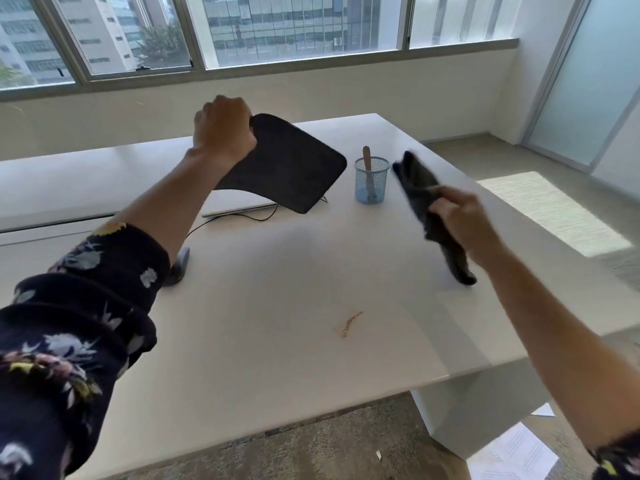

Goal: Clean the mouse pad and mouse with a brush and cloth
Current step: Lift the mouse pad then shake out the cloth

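Note:
My left hand grips the black mouse pad by its far corner and holds it lifted off the white table, sagging down toward the right. My right hand is shut on a dark grey cloth, held in the air to the right of the pad and apart from it. The cloth is blurred. A dark mouse lies on the table, mostly hidden behind my left forearm, its cable running off toward the back. A brush with a wooden handle stands in a blue mesh cup.
A closed silver laptop lies under the raised pad. A brownish smear marks the table near the front. The table's right edge drops to carpet, where sheets of paper lie. Windows run along the back wall.

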{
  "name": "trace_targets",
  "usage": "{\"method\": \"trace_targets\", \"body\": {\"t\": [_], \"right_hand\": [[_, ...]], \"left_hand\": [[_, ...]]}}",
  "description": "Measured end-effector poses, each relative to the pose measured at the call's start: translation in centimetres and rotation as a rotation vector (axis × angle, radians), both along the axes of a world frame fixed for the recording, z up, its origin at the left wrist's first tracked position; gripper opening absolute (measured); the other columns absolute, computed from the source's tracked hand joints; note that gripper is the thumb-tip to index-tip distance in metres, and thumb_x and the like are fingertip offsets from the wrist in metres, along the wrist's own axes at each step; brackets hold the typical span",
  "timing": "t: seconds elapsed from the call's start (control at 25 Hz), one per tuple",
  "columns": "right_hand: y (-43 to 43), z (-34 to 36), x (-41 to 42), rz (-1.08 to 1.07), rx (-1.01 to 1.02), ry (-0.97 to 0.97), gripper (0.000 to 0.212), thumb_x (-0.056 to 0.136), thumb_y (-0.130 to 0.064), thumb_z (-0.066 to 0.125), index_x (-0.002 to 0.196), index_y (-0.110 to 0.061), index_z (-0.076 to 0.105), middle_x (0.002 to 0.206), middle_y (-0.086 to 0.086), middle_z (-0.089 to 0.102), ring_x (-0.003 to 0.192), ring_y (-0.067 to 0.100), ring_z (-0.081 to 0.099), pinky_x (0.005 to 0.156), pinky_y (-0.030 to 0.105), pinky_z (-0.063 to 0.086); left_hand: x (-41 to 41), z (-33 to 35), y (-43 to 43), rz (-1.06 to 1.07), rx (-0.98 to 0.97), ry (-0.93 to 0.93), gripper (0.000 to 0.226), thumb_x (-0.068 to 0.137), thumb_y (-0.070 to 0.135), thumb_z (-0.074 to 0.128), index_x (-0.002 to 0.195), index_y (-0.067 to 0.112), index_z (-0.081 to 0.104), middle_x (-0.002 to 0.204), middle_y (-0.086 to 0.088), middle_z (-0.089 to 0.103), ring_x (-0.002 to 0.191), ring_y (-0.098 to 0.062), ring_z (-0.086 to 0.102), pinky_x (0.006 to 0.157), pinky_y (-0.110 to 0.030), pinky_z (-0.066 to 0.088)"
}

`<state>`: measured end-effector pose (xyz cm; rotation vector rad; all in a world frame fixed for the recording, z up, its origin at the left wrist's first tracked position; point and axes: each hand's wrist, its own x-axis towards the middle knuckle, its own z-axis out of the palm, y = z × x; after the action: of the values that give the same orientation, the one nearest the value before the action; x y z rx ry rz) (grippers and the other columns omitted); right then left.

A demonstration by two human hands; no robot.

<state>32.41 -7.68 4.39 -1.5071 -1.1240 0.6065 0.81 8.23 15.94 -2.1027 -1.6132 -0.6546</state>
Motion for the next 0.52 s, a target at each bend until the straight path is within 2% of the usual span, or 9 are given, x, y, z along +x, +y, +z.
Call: {"method": "trace_targets", "body": {"t": [0.08,0.12,0.16,0.24,0.28,0.32,0.36,0.44,0.52], "right_hand": [[1.2,-3.2,-2.1,0.235,-0.282,-0.263,0.027,0.087,-0.013,0.059,0.109,-0.022,0.073,0.089,0.002,0.07,0.08,0.015,0.065,0.08,0.027,0.052],[1.6,-4.4,-2.7,0.326,-0.38,-0.369,0.023,0.088,-0.023,0.063,0.11,-0.024,0.073,0.096,-0.004,0.071,0.09,0.011,0.063,0.086,0.025,0.047],[2.0,-4.9,-3.0,0.349,-0.408,-0.405,0.019,0.089,-0.033,0.065,0.102,-0.024,0.074,0.093,-0.009,0.07,0.09,0.008,0.061,0.083,0.023,0.045],[3.1,-4.5,-2.7,0.185,-0.32,-0.352,0.028,0.09,-0.041,0.061,0.082,-0.016,0.072,0.071,-0.008,0.064,0.078,0.015,0.06,0.068,0.025,0.041],[3.8,-4.3,-2.4,0.062,-0.29,-0.373,0.03,0.091,-0.04,0.059,0.083,-0.014,0.071,0.072,-0.003,0.065,0.081,0.021,0.061,0.068,0.027,0.041],[4.5,-4.3,-2.3,-0.004,-0.301,-0.44,0.031,0.093,-0.041,0.055,0.096,-0.016,0.072,0.087,0.002,0.07,0.094,0.026,0.062,0.076,0.029,0.043],[5.2,-4.5,-2.3,-0.01,-0.385,-0.518,0.039,0.094,-0.047,0.05,0.116,-0.019,0.067,0.115,0.009,0.068,0.114,0.031,0.057,0.091,0.033,0.042],[6.2,-5.8,-3.4,0.095,-0.697,-0.634,0.076,0.088,-0.073,0.038,0.148,-0.026,0.035,0.158,0.015,0.028,0.145,0.039,0.021,0.117,0.047,0.018],[7.0,-7.6,-5.8,0.124,-0.892,-0.688,0.111,0.067,-0.095,0.028,0.155,-0.032,0.005,0.163,0.013,-0.009,0.147,0.044,-0.014,0.116,0.056,-0.008]], "left_hand": [[-0.1,0.5,0.7,0.024,-0.01,0.033,0.018,0.082,0.005,0.058,0.095,-0.003,0.068,0.095,-0.03,0.062,0.092,-0.051,0.058,0.077,-0.048,0.047],[-0.1,0.7,1.0,0.031,-0.018,0.047,0.018,0.08,0.003,0.058,0.094,-0.004,0.067,0.093,-0.03,0.061,0.091,-0.051,0.058,0.075,-0.047,0.046],[-0.2,0.8,1.2,0.035,-0.021,0.057,0.017,0.079,0.002,0.057,0.092,-0.005,0.066,0.092,-0.03,0.061,0.089,-0.051,0.059,0.073,-0.046,0.045],[-0.3,0.9,1.5,0.042,-0.018,0.072,0.017,0.077,0.001,0.058,0.091,-0.005,0.065,0.09,-0.029,0.061,0.087,-0.05,0.059,0.07,-0.043,0.042],[-0.3,1.0,1.6,0.04,-0.02,0.078,0.017,0.077,0.002,0.058,0.091,-0.005,0.066,0.09,-0.029,0.061,0.087,-0.05,0.059,0.069,-0.043,0.041],[-0.2,1.0,1.7,0.034,-0.027,0.082,0.017,0.077,0.002,0.059,0.091,-0.005,0.066,0.09,-0.029,0.061,0.087,-0.049,0.059,0.069,-0.043,0.041],[0.0,1.2,1.8,0.026,-0.032,0.083,0.017,0.077,0.002,0.059,0.092,-0.004,0.066,0.091,-0.029,0.061,0.087,-0.049,0.059,0.069,-0.042,0.041],[0.3,1.6,1.6,0.014,-0.046,0.091,0.017,0.077,0.003,0.06,0.092,-0.003,0.067,0.093,-0.028,0.062,0.089,-0.048,0.06,0.07,-0.043,0.042],[0.5,1.9,1.4,-0.001,-0.055,0.107,0.015,0.077,0.003,0.06,0.09,-0.001,0.066,0.094,-0.026,0.062,0.089,-0.047,0.06,0.07,-0.042,0.042]]}}
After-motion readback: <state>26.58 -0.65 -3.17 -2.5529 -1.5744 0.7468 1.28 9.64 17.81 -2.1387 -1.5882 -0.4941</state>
